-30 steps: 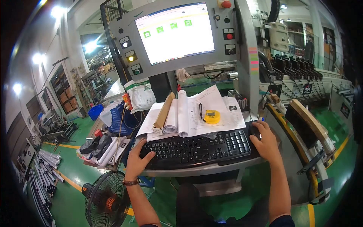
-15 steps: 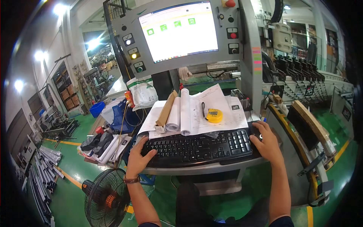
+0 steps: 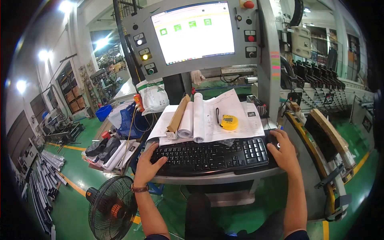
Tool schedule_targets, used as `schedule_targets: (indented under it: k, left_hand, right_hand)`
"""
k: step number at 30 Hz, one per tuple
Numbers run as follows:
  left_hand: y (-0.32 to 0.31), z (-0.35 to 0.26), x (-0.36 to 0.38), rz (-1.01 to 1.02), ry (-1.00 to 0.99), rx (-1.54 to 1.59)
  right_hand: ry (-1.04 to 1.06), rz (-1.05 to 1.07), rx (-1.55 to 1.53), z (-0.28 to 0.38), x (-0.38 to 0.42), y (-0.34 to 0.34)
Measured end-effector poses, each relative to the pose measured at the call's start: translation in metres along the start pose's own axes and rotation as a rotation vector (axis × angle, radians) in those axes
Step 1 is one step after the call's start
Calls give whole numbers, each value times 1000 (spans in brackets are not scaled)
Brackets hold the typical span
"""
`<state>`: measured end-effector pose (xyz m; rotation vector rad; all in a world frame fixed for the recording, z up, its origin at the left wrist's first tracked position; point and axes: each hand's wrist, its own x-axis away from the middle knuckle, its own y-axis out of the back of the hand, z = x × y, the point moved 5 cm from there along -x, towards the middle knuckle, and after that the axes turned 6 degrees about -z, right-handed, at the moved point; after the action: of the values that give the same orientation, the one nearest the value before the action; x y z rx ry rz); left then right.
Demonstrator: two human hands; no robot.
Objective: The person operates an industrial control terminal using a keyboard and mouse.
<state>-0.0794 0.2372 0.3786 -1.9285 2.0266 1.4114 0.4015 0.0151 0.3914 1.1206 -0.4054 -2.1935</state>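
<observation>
My left hand (image 3: 148, 163) rests at the left end of the black keyboard (image 3: 212, 157), fingers apart, holding nothing. On the right, my right hand (image 3: 282, 150) lies over a dark mouse (image 3: 277, 145), mostly hidden under the palm and fingers. Behind the keyboard are papers (image 3: 248, 116), rolled sheets (image 3: 198, 118) and a long cardboard piece (image 3: 179, 113). A yellow tape measure (image 3: 229, 122) sits on the papers. Above them, the lit screen (image 3: 194, 34) shows several green icons.
A black fan (image 3: 113, 209) stands at lower left. Beyond it are a blue crate (image 3: 130, 120), a white bag (image 3: 153, 97) and metal profiles (image 3: 38, 192) on the floor. Wooden boards (image 3: 332, 134) lean at the right. A red button (image 3: 249, 4) is on the panel.
The whole view has shifted slightly, so the screen and desk items appear a little further right. Both hands keep their places at the keyboard and the mouse.
</observation>
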Motion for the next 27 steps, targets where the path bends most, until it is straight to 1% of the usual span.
schedule_targets:
  k: [27]
  left_hand:
    - [-1, 4, -1, -12, -10, -8]
  right_hand:
    - [12, -1, 2, 3, 0, 2]
